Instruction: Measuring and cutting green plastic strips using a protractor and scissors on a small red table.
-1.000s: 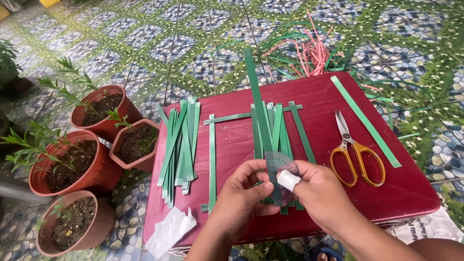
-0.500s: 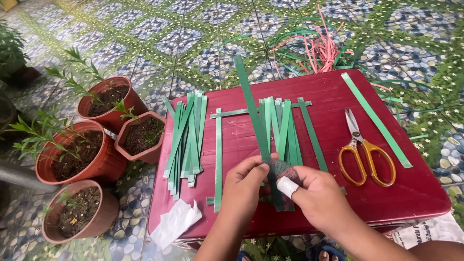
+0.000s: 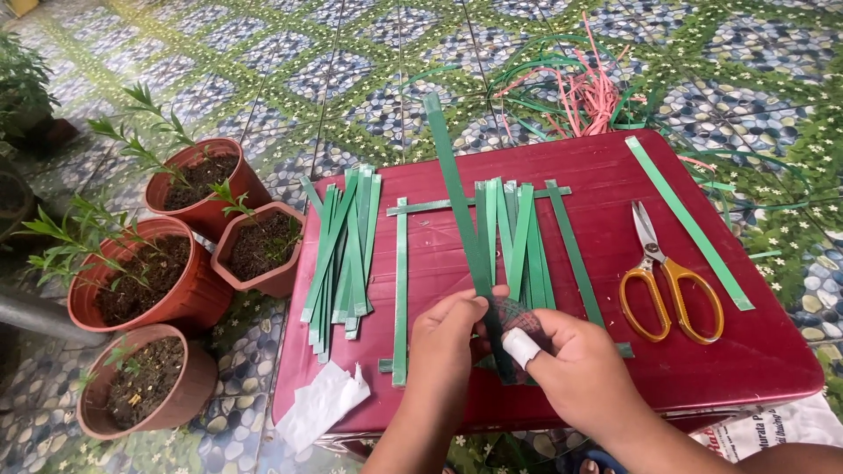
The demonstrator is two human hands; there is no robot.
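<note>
On a dark red table top (image 3: 615, 175) lie green strips partly woven into a flat lattice (image 3: 518, 237). My left hand (image 3: 448, 347) and my right hand (image 3: 584, 369) meet at the lattice's near edge. Both pinch one long dark green strip (image 3: 457, 193) that runs away from me, over the far edge of the table. My right thumb wears a white bandage. A loose bundle of green strips (image 3: 342, 254) lies to the left of the lattice. A single green strip (image 3: 400, 290) lies between bundle and lattice.
Yellow-handled scissors (image 3: 663, 281) and one long light green strip (image 3: 689, 224) lie on the table's right side. Crumpled white paper (image 3: 320, 404) sits at the near left corner. Several terracotta pots with plants (image 3: 167, 272) stand left. Pink and green strips (image 3: 588, 88) lie on the tiled floor beyond.
The view has shifted a little. My hands have closed together on the long dark strip, which now leans further to the left at its far end.
</note>
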